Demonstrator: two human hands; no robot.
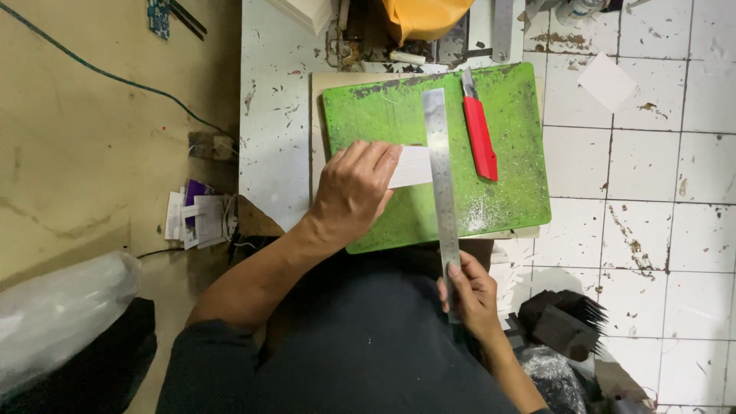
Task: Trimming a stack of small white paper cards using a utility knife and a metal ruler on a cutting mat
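Observation:
A green cutting mat (506,138) lies on a low white board in front of me. My left hand (354,193) presses down on a stack of white paper slips (411,166) at the mat's left side. A long steel ruler (441,176) lies lengthwise across the mat, right against the slips' right edge. My right hand (469,295) grips the ruler's near end, off the mat's front edge. A red utility knife (479,134) rests on the mat just right of the ruler, untouched.
A yellow object (425,15) and metal parts sit at the board's far end. Loose papers (195,217) lie on the floor to the left, near a cable. A plastic-wrapped bundle (61,314) is at lower left, dark stacked pieces (563,318) at lower right on white tiles.

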